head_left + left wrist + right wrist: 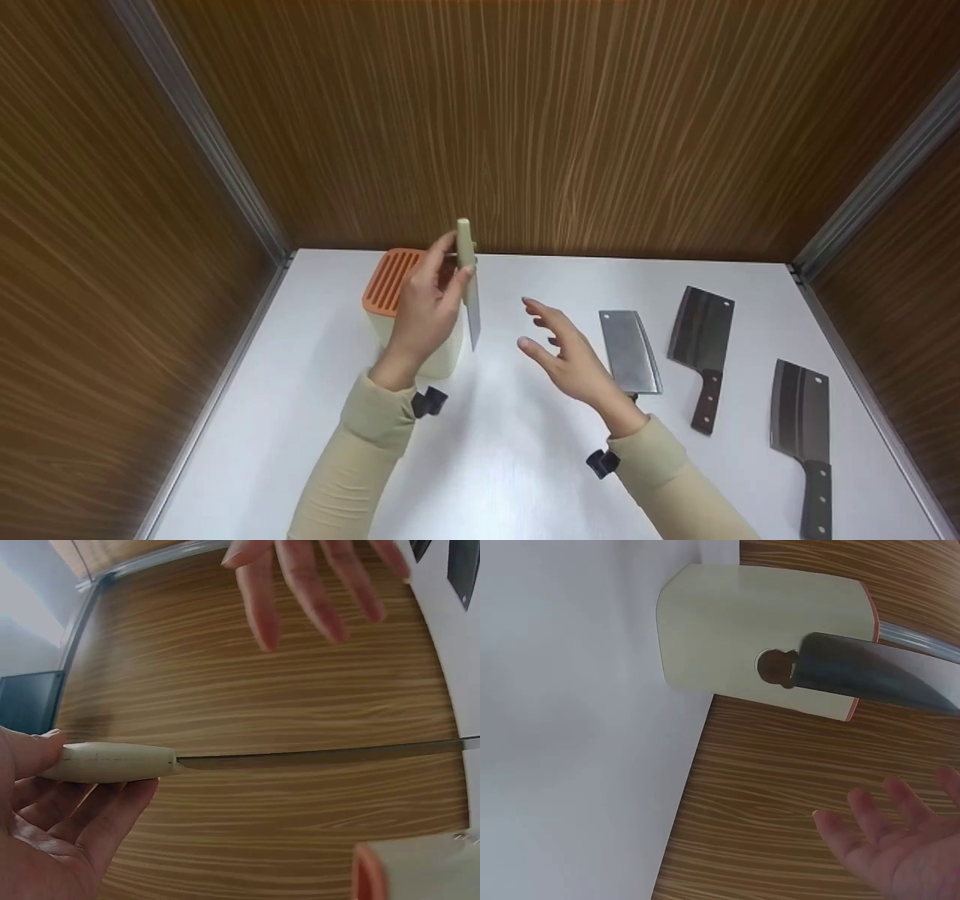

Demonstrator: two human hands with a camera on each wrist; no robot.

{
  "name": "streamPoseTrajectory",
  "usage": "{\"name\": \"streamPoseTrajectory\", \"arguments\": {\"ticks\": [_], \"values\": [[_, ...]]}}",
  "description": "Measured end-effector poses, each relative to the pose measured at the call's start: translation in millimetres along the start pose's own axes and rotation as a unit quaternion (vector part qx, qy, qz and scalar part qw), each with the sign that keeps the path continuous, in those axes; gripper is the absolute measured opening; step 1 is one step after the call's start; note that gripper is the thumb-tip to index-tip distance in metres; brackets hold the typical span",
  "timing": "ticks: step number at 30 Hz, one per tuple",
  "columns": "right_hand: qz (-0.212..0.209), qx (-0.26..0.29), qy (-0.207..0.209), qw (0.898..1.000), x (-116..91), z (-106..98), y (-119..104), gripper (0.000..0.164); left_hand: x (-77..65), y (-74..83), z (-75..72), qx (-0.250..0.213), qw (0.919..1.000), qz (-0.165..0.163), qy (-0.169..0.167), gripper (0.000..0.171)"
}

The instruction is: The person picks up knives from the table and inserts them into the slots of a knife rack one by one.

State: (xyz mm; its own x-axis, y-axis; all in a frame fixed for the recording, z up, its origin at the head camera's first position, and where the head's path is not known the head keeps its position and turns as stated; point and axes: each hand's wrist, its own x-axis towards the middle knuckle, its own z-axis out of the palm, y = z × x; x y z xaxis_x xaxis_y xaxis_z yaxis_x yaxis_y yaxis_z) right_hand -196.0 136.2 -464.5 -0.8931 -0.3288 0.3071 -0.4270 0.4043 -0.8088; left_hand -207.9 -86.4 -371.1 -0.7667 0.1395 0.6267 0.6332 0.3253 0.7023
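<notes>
My left hand (429, 304) grips the cream handle of a kitchen knife (465, 244) between thumb and fingers. Its blade (870, 675) points down beside the knife block (442, 364), a cream box with an orange slotted top (384, 289). In the left wrist view the knife's blade is seen edge-on, and the block shows at the lower right. My right hand (571, 361) hovers to the right of the knife, fingers spread and holding nothing. Part of the block is hidden behind my left hand and forearm.
Three cleavers lie on the white table at the right: a silver one (630, 349) partly behind my right hand, one with a dark brown handle (701, 330), and one with a black handle (801, 412). Wood-grain panels (525, 127) enclose the table at the back and sides.
</notes>
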Motion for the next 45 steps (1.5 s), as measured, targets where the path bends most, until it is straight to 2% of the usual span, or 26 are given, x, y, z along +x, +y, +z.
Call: {"name": "streamPoseTrajectory", "arguments": {"ticks": [6, 12, 18, 31, 38, 45], "values": [[-0.009, -0.002, -0.016, 1.0, 8.1, 8.6, -6.1, 0.06, 18.5, 10.3, -22.5, 0.008, 0.9986, 0.045, 0.026, 0.042], [-0.017, 0.001, -0.036, 0.999, 19.1, 16.9, -14.0, 0.061, 29.5, 18.2, -39.4, 0.005, 0.9968, 0.057, 0.055, 0.042], [-0.036, -0.002, -0.042, 0.998, 29.6, 22.8, -22.4, 0.061, 36.4, 19.4, -53.3, 0.015, 0.9955, 0.056, 0.075, 0.042], [-0.034, 0.003, -0.059, 0.998, 40.5, 35.1, -32.2, 0.064, 50.9, 6.0, -86.9, 0.057, 0.9895, 0.052, 0.122, 0.045], [-0.049, -0.001, -0.066, 0.997, 46.6, 40.5, -36.8, 0.065, 54.5, -0.2, -94.9, 0.049, 0.9878, 0.036, 0.143, 0.045], [-0.059, 0.0, -0.075, 0.995, 50.2, 45.3, -42.6, 0.065, 57.2, -8.0, -101.3, 0.041, 0.9886, 0.028, 0.142, 0.042]]}}
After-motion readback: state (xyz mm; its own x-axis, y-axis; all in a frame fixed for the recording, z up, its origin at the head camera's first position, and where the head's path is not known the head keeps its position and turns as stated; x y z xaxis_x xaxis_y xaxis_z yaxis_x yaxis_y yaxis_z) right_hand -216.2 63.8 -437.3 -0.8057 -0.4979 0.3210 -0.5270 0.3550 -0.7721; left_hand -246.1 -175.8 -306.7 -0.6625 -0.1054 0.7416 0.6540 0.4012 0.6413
